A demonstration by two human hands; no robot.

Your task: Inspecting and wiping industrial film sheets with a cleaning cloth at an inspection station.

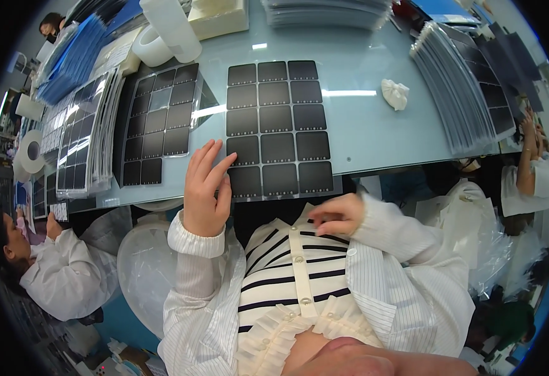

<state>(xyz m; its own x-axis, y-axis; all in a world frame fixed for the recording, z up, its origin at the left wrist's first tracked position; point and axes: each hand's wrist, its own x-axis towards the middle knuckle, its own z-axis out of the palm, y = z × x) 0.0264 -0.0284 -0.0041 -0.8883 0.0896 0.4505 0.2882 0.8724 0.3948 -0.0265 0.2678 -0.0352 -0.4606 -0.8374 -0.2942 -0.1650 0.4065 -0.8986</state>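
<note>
In front of me on the glass-topped table lies a sheet of dark rectangular panels, set in three columns with pale gaps between them and a row of small light marks along each panel's lower edge. My left hand is at the sheet's lower left, its fingers stretched out and a fingertip at the sheet's left edge. Nothing shows in its grasp. My right hand hangs off the table's front edge before my chest, fingers loosely bent and apart, with nothing visible in them.
A second dark panel sheet lies left, beside a stack of filmed sheets. Another tall stack stands right, near a crumpled white wad. A tape roll and white cylinder stand behind. A co-worker sits at left.
</note>
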